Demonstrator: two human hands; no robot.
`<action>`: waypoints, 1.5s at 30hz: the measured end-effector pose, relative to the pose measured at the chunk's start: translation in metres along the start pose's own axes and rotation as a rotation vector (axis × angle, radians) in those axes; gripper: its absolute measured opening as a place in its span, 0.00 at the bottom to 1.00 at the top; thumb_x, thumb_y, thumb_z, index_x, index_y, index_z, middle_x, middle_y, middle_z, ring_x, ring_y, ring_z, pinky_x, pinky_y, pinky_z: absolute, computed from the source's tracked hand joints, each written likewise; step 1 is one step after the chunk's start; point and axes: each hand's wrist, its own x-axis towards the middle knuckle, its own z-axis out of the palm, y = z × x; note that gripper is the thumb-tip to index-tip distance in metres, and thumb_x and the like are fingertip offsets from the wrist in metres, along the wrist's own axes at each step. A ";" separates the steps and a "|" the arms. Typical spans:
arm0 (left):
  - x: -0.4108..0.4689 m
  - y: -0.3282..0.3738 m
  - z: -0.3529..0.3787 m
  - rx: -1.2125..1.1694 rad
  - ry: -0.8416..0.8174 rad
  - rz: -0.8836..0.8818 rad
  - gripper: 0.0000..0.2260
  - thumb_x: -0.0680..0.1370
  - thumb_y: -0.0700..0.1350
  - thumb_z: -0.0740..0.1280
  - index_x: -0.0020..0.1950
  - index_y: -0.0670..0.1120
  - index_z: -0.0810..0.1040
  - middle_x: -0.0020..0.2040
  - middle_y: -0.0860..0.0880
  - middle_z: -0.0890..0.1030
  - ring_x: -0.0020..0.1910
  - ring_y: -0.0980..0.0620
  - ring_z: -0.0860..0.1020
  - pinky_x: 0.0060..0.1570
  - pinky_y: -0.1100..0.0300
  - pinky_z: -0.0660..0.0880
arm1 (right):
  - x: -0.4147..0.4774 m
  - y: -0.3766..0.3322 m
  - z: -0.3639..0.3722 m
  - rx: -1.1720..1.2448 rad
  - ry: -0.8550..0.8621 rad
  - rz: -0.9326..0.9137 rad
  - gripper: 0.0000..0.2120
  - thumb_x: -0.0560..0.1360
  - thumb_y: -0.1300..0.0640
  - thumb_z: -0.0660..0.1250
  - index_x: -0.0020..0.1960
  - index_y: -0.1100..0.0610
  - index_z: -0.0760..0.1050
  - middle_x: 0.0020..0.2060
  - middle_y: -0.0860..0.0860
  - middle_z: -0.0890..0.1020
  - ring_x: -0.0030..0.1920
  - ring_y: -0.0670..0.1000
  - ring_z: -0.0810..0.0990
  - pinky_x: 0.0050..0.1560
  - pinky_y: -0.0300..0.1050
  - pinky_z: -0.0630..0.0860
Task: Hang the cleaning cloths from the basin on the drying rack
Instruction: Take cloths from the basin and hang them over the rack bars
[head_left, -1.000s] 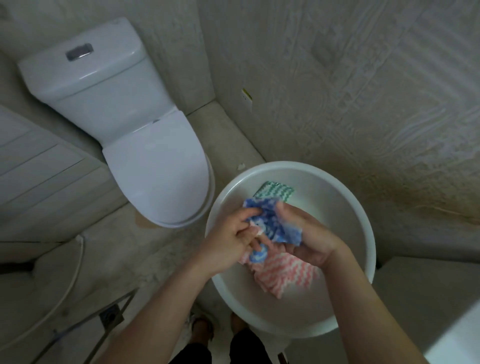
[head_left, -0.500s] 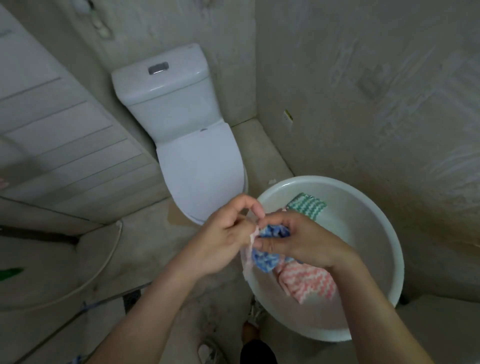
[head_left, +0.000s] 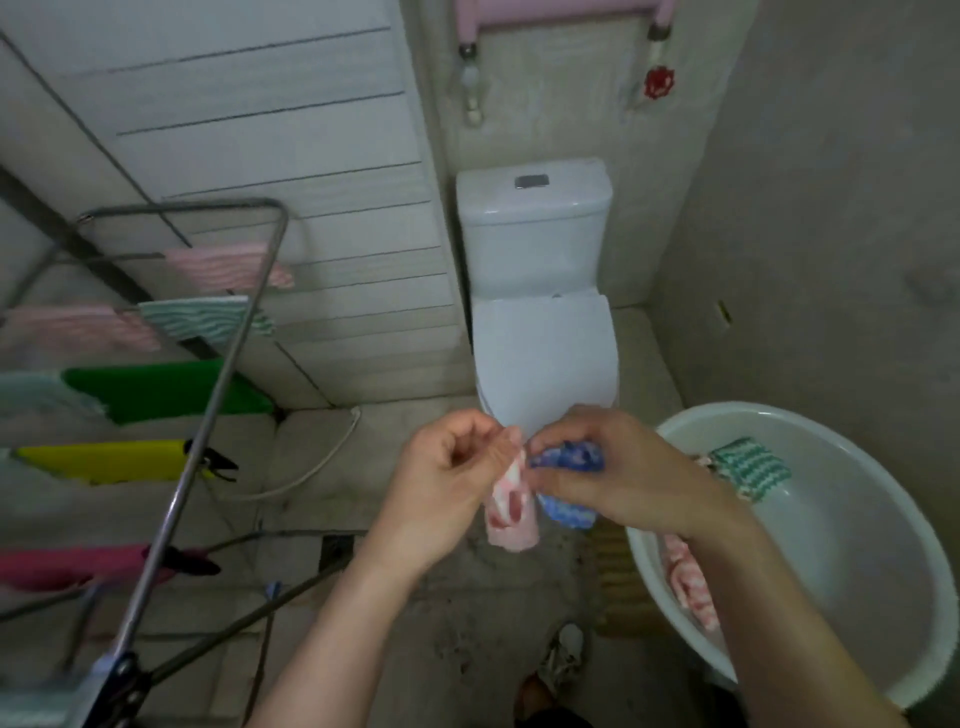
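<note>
Two hands meeting mid-air, left hand (head_left: 447, 483) fingers pinching pink cloth (head_left: 511, 512), right hand (head_left: 618, 473) gripping blue cloth (head_left: 569, 460)

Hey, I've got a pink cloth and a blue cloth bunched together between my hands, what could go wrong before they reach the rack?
1. The pink cloth dangles from the left hand in a fingertip grip, over bare floor rather than the basin; it may slip and get dirty.
2. The blue cloth is wadded in the right hand; the two may tangle while being separated.
3. The drying rack already looks crowded, so free bar space may be tight.
</note>
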 end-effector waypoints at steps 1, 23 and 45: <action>-0.010 0.002 -0.009 0.044 0.008 0.013 0.09 0.75 0.43 0.69 0.34 0.47 0.77 0.27 0.52 0.75 0.28 0.57 0.71 0.29 0.64 0.67 | -0.001 -0.014 0.010 -0.115 -0.005 -0.060 0.04 0.70 0.47 0.72 0.44 0.44 0.81 0.42 0.49 0.76 0.40 0.43 0.78 0.42 0.39 0.73; -0.238 0.035 -0.223 -0.112 0.596 -0.004 0.05 0.69 0.45 0.70 0.38 0.45 0.80 0.31 0.51 0.79 0.30 0.56 0.73 0.31 0.65 0.69 | 0.048 -0.176 0.202 -0.603 -0.754 -0.383 0.12 0.73 0.51 0.69 0.31 0.44 0.79 0.29 0.40 0.80 0.29 0.38 0.75 0.36 0.45 0.74; -0.460 0.029 -0.267 0.270 1.608 -0.255 0.05 0.79 0.39 0.63 0.45 0.41 0.78 0.22 0.49 0.76 0.19 0.59 0.68 0.21 0.69 0.65 | 0.038 -0.309 0.370 -0.388 -0.920 -0.951 0.09 0.70 0.58 0.71 0.37 0.45 0.77 0.42 0.49 0.81 0.46 0.48 0.79 0.51 0.46 0.73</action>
